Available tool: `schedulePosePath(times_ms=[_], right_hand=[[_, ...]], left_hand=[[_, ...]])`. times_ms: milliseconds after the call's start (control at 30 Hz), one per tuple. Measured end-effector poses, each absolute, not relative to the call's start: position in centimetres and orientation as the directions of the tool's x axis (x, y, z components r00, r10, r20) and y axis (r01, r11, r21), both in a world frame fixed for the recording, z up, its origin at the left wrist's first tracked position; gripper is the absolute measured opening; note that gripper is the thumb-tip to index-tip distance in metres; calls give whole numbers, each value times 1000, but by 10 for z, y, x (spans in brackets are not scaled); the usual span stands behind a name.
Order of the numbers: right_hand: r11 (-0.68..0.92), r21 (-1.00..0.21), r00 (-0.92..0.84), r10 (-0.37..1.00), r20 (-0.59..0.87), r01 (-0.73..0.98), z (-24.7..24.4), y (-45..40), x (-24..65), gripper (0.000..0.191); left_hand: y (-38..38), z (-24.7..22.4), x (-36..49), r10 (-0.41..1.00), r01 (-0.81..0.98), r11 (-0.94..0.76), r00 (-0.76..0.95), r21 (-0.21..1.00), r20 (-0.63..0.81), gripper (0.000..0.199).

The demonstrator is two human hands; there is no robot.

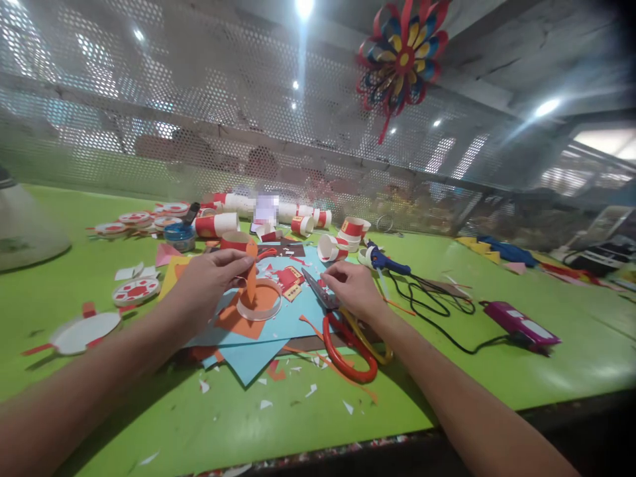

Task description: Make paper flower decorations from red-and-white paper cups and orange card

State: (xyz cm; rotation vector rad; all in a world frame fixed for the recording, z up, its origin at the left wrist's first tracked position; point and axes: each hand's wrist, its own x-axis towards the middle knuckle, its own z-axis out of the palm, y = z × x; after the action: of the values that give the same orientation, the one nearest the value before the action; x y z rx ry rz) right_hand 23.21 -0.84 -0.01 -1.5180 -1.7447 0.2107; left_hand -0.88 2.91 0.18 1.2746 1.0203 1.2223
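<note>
My left hand [211, 278] pinches an upright orange paper strip [251, 281] between thumb and fingers. Just below it a white paper ring [258, 301] lies over orange paper [231, 321] on light blue sheets [288, 324]. My right hand [352, 285] is closed at the fingertips, right beside the blades of open scissors [320, 291] with red and yellow handles; what the fingers hold, if anything, is too small to make out. Red and yellow paper scraps [291, 281] lie between the hands.
Red and white paper cups [352, 228] stand and lie behind. A blue glue gun [390, 262] and a purple box [521, 324] with black cord are at the right. Paper discs [136, 290] and a blue jar [179, 236] are at the left. Scraps dot the green table [397, 411].
</note>
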Motion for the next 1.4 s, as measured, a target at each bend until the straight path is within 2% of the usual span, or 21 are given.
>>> schedulePosePath(times_ms=[367, 567, 733, 933, 1067, 1200, 1400], right_hand=[[285, -603, 74, 863, 500, 745, 9, -5, 247, 18], [255, -550, 49, 877, 478, 795, 6, -5, 249, 21], [220, -442, -35, 920, 390, 870, 0, 1, 238, 22], [258, -217, -235, 964, 127, 942, 17, 37, 201, 15], [193, -82, -195, 980, -27, 978, 22, 60, 175, 24], [149, 2, -149, 987, -57, 989, 17, 66, 163, 26], [123, 66, -116, 988, -106, 990, 17, 62, 162, 26]], left_hand=[[29, 0, -9, 985, -46, -103, 133, 994, 108, 22], [29, 0, -9, 987, -50, -102, 117, 994, 107, 25], [29, -2, -8, 988, -56, -91, 122, 994, 97, 28], [24, -4, -7, 984, -51, -89, 153, 995, 96, 27], [23, -2, -7, 980, -26, -114, 159, 993, 116, 26], [25, -2, -7, 981, -20, -122, 153, 992, 124, 24], [24, -3, -6, 977, 4, -141, 163, 990, 138, 21]])
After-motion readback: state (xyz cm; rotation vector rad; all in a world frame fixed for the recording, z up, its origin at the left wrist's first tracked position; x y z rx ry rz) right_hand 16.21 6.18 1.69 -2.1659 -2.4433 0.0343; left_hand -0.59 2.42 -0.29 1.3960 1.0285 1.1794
